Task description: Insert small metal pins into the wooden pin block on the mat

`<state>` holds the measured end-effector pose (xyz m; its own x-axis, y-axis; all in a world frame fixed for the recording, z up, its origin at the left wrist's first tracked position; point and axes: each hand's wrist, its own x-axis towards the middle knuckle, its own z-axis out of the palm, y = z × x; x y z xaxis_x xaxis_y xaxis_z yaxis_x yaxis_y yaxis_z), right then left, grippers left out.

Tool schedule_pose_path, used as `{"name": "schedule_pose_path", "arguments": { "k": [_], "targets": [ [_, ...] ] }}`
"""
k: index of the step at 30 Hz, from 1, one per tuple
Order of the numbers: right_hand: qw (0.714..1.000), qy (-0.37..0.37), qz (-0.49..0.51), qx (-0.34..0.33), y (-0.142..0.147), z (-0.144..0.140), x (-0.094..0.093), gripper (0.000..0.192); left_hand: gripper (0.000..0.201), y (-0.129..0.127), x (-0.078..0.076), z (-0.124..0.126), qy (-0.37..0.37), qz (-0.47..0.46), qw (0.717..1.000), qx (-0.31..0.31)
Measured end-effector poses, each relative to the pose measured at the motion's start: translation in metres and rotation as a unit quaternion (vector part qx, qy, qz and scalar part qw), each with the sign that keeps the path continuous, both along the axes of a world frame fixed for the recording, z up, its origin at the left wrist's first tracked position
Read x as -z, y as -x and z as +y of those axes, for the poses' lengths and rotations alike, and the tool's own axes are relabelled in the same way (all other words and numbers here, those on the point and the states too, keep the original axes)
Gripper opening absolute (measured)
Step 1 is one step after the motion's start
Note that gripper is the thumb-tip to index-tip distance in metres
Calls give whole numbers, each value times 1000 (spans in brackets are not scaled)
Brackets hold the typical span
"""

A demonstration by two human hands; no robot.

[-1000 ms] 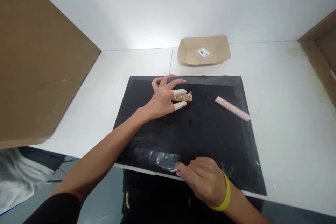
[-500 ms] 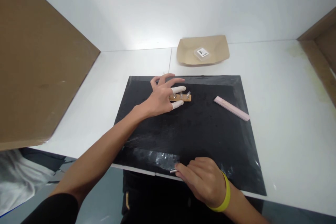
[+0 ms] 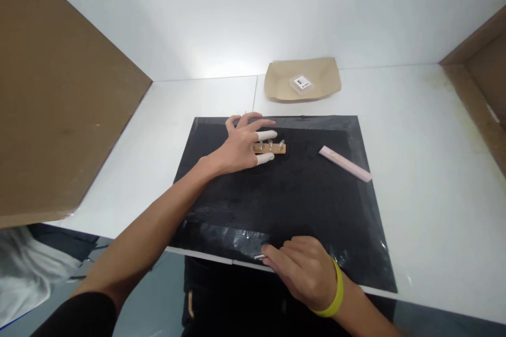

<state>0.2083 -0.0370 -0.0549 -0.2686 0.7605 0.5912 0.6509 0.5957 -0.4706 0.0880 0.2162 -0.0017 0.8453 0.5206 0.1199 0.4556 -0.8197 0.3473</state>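
Observation:
On the black mat (image 3: pixel 300 205) lies a small wooden strip (image 3: pixel 280 149) with several small shiny, clear or metallic pieces standing on it. The thumb and index finger of my left hand (image 3: pixel 243 147), both in white finger cots, pinch the strip along its two long sides. My palm hides the strip's left end, and the other fingers stretch out beyond it. At the mat's near edge my right hand (image 3: pixel 304 271) is closed round a thin metal rod-like tool (image 3: pixel 260 257); only its tip shows, pointing left. A yellow band circles the right wrist.
A pale pink bar-shaped piece (image 3: pixel 345 164) lies slantwise on the mat's right side. Behind the mat stands a brown paper tray (image 3: pixel 272 89) holding a small clear case (image 3: pixel 302 84) with a white label. A brown panel (image 3: pixel 59 100) rises at the left.
The view has shifted slightly. Both hands keep their poses, and the strip, tray and pink piece have not visibly moved on the table.

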Motion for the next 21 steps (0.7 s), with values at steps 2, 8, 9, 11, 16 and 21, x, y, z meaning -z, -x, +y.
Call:
{"name": "schedule_pose_path", "arguments": {
  "k": [2,8,9,11,16,21],
  "targets": [
    [1000,-1,-1,3,0,0,1,22,60,0,-1,-1,8,16,1000,16],
    [1000,-5,-8,12,1,2,0,27,43,-5,-3,1,8,23,999,25],
    [1000,-5,-9,14,1,2,-1,28,40,-7,-4,2,7,29,999,30],
    [1000,-7,-10,17,1,2,-1,29,30,-12,-5,4,2,50,998,44],
    [1000,3,-15,8,1,0,3,29,29,-22,-9,12,-10,70,995,67],
    [1000,-3,-10,10,1,1,5,28,24,-26,-7,22,7,66,995,77]
  ]
}}
